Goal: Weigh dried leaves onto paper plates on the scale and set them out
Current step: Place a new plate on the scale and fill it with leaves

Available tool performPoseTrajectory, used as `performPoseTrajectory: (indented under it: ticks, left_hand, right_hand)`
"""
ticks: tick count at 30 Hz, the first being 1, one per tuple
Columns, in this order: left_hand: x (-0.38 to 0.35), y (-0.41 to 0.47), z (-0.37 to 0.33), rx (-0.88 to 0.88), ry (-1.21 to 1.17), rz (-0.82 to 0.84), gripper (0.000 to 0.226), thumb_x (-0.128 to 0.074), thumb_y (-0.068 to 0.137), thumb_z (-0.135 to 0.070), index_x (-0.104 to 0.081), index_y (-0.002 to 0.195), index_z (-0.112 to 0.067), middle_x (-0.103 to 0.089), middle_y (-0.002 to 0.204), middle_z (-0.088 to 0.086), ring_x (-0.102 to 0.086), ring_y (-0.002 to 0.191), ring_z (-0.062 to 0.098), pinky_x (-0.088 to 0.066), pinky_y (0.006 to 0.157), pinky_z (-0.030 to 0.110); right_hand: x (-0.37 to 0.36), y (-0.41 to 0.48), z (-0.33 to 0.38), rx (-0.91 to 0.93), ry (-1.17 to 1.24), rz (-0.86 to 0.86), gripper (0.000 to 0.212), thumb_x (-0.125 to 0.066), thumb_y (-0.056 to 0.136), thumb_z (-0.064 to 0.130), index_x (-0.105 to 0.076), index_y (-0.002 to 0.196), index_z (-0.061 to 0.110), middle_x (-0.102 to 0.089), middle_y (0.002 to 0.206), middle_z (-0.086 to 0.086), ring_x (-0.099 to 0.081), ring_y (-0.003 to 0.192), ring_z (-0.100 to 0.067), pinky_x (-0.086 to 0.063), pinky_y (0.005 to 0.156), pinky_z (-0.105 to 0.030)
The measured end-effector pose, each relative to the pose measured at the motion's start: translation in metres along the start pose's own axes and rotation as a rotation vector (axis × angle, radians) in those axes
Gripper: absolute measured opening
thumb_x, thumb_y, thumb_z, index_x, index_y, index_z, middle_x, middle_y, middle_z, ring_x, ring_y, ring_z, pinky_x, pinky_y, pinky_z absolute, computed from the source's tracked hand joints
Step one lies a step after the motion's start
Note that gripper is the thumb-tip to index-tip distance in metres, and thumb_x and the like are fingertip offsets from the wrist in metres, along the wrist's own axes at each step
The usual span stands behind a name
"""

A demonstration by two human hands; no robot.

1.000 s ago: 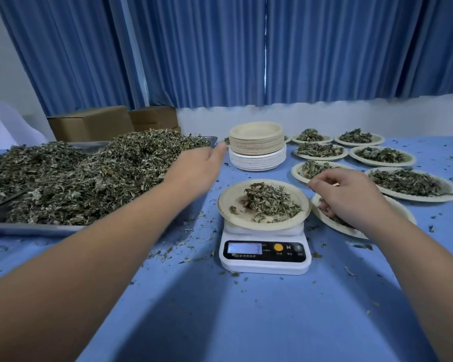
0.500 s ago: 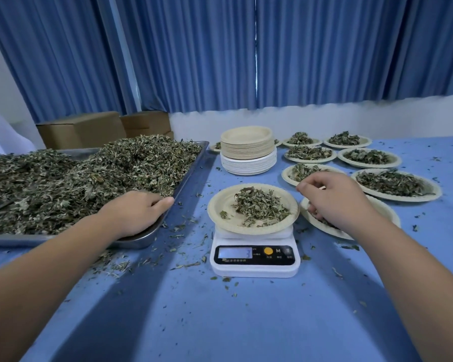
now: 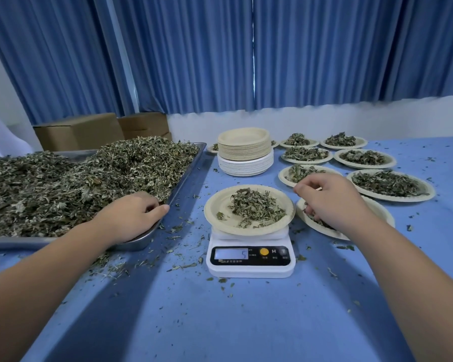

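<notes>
While the left hand (image 3: 131,218) grip is curling round dried leaves (image 3: 89,178) at the tray (image 3: 141,241) corner, the right hand (image 3: 332,205) is hovering curled over a side plate (image 3: 377,212), grip unclear. The weighing plate (image 3: 215,207) is sitting on the scale (image 3: 249,259) mid-tabletop (image 3: 220,322), carrying leaves.

A small workroom set up for portioning dried plant matter.
A long table (image 3: 246,322) under blue cloth carries a steel tray (image 3: 139,242) heaped with dried leaves (image 3: 89,178), a digital scale (image 3: 250,259), a stack of paper plates (image 3: 245,152) and rows of filled plates (image 3: 389,160); cardboard boxes (image 3: 81,131) and pleated blue curtains (image 3: 194,61) stand behind, against a white wall (image 3: 324,121).
</notes>
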State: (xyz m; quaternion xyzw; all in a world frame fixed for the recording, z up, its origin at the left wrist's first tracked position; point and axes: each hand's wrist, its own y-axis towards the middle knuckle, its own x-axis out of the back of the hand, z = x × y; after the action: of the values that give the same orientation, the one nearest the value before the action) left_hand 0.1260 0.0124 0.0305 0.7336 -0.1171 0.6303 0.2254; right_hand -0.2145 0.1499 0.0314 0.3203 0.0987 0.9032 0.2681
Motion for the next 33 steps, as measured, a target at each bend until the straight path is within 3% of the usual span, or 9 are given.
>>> performPoseTrajectory:
  ticks: [3,5,9,14,17,22,28,33]
  left_hand:
    - [-0.003,-0.004,-0.001,0.088,-0.119,0.124,0.052,-0.034,0.095,-0.060,-0.052,0.131,-0.028,-0.056,0.131,-0.002,-0.053,0.111,0.017,-0.037,0.092,0.031]
    - [-0.002,-0.008,-0.003,0.129,-0.119,0.189,0.057,-0.033,0.095,-0.062,-0.047,0.139,-0.028,-0.053,0.137,-0.001,-0.051,0.119,0.019,-0.036,0.094,0.030]
    - [-0.004,-0.024,-0.005,0.059,-0.062,0.054,0.047,-0.039,0.094,-0.058,-0.065,0.108,-0.021,-0.070,0.090,-0.004,-0.063,0.076,0.011,-0.050,0.071,0.030]
    - [-0.010,-0.043,-0.007,0.032,-0.028,-0.147,0.047,-0.040,0.095,-0.055,-0.063,0.117,-0.020,-0.065,0.088,-0.006,-0.057,0.070,0.006,-0.043,0.062,0.028]
    - [-0.008,-0.046,-0.010,0.042,-0.013,-0.132,0.041,-0.040,0.094,-0.056,-0.063,0.107,-0.024,-0.064,0.066,-0.006,-0.054,0.051,0.001,-0.039,0.049,0.025]
    - [-0.001,-0.045,-0.008,0.055,-0.104,-0.092,0.036,-0.043,0.092,-0.057,-0.064,0.090,-0.029,-0.053,0.044,-0.002,-0.044,0.035,0.007,-0.029,0.039,0.020]
    - [0.009,-0.036,-0.001,0.132,-0.263,-0.076,0.020,-0.059,0.091,-0.044,-0.068,0.078,-0.031,-0.060,0.049,-0.003,-0.039,0.033,0.005,-0.027,0.037,0.016]
    - [0.016,-0.025,0.001,0.100,-0.153,-0.134,0.021,-0.055,0.095,-0.039,-0.065,0.082,-0.025,-0.054,0.043,0.000,-0.041,0.035,0.010,-0.032,0.041,0.023]
  right_hand:
    - [0.000,-0.001,0.001,0.006,0.003,0.005,0.021,-0.057,0.091,0.021,-0.067,0.072,0.023,-0.059,0.050,0.019,-0.048,0.041,0.002,-0.038,0.049,-0.022]
    - [0.000,-0.002,0.001,0.009,0.001,0.005,0.021,-0.057,0.091,0.020,-0.067,0.072,0.023,-0.059,0.050,0.022,-0.049,0.042,0.004,-0.039,0.050,-0.022]
    - [0.001,-0.002,0.002,0.013,0.004,0.004,0.022,-0.058,0.091,0.023,-0.067,0.072,0.025,-0.060,0.051,0.020,-0.048,0.042,0.002,-0.042,0.051,-0.023]
    - [0.001,-0.004,0.004,0.016,0.000,0.012,0.021,-0.058,0.091,0.021,-0.067,0.072,0.024,-0.059,0.051,0.024,-0.048,0.041,0.003,-0.043,0.052,-0.024]
    - [0.001,-0.004,0.003,0.018,-0.002,0.018,0.021,-0.058,0.091,0.021,-0.067,0.072,0.019,-0.058,0.049,0.020,-0.047,0.040,0.002,-0.041,0.053,-0.024]
    - [0.001,-0.005,0.003,0.017,-0.006,0.007,0.020,-0.058,0.090,0.019,-0.068,0.077,0.009,-0.059,0.051,0.023,-0.053,0.053,-0.012,-0.051,0.063,-0.032]
    - [0.000,-0.003,0.001,0.018,-0.034,0.012,0.021,-0.058,0.090,0.020,-0.068,0.073,0.018,-0.059,0.048,0.018,-0.046,0.040,-0.002,-0.045,0.055,-0.027]
    - [-0.002,-0.003,0.000,-0.003,-0.018,0.019,0.024,-0.058,0.091,0.022,-0.068,0.069,0.024,-0.059,0.047,0.010,-0.043,0.037,-0.003,-0.043,0.051,-0.026]
